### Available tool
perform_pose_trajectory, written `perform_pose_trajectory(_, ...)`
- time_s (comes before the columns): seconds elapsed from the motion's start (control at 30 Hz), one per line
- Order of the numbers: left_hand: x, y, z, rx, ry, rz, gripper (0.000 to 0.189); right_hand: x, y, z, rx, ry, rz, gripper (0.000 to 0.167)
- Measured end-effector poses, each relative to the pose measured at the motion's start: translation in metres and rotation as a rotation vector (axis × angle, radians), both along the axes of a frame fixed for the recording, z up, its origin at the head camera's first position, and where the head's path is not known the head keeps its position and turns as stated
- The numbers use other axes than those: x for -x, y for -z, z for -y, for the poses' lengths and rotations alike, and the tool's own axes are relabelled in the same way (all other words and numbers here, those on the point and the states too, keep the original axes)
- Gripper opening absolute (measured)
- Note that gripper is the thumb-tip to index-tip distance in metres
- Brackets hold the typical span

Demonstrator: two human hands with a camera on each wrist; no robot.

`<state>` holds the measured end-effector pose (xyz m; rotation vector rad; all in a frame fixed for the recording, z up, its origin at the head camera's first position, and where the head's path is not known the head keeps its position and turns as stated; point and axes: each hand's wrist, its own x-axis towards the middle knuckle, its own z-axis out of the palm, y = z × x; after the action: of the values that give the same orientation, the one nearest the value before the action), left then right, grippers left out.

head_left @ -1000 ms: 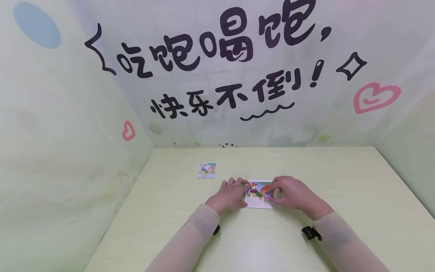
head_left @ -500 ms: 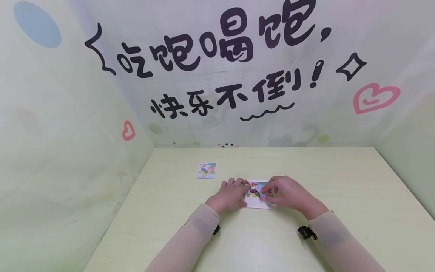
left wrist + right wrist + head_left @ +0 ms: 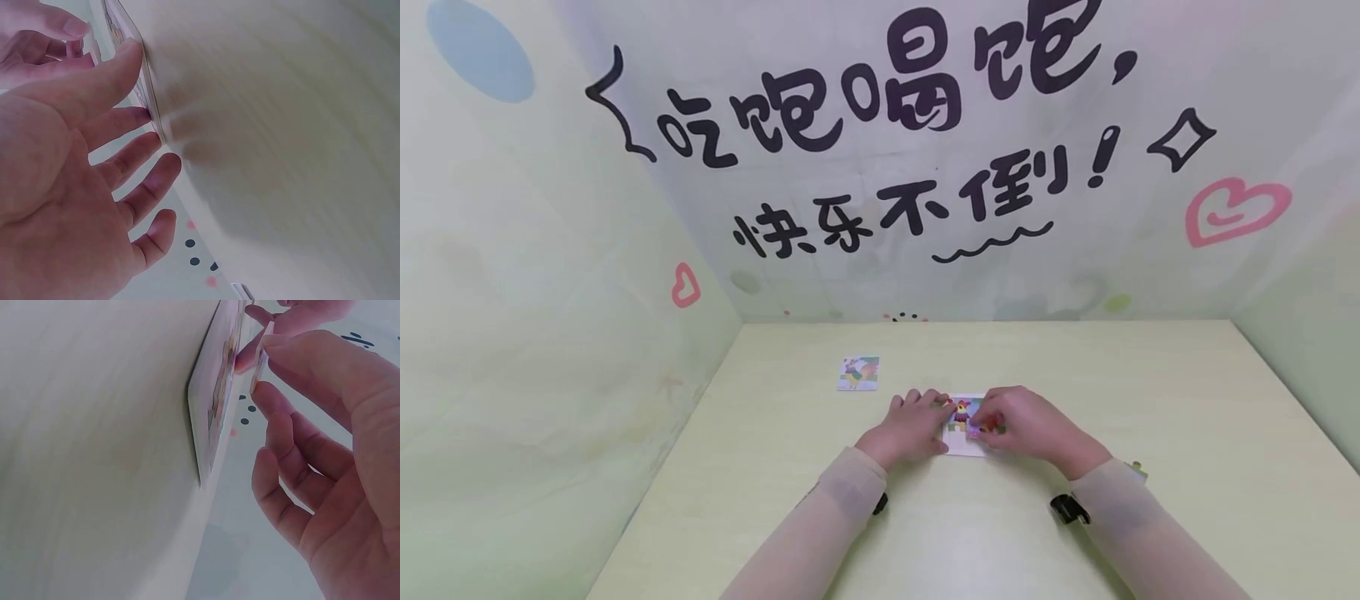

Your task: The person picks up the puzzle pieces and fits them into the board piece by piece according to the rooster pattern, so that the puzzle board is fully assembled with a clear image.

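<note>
A white puzzle board (image 3: 966,446) lies flat in the middle of the table, with a colourful rooster picture partly filled in on it. My left hand (image 3: 910,429) rests at the board's left edge; in the left wrist view its thumb and index finger touch the rim, the other fingers loosely spread. Above the board my right hand (image 3: 1037,425) pinches a small puzzle piece (image 3: 259,362) between thumb and index finger. That piece is held tilted, apart from the board in the right wrist view. My right fingers hide much of the board's right half.
A small card (image 3: 858,373) with a pale rooster picture lies farther back on the left. Beside my right sleeve, a green puzzle piece (image 3: 1137,471) shows partly. The table (image 3: 1187,400) meets printed walls at the back and sides.
My right hand has moved left over the board with the pinched puzzle piece. The green piece by the right sleeve has come into sight. My left hand stays at the board's edge.
</note>
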<state>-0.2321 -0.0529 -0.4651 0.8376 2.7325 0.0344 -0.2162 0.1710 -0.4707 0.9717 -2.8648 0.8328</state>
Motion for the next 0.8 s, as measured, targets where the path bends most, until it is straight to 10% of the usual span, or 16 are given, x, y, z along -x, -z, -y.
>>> perform_pose_trajectory(0.8, 0.003, 0.001, 0.000, -0.003, 0.014, 0.002, 0.073, 0.005, 0.010, 0.019, -0.067, -0.050, -0.075, 0.009)
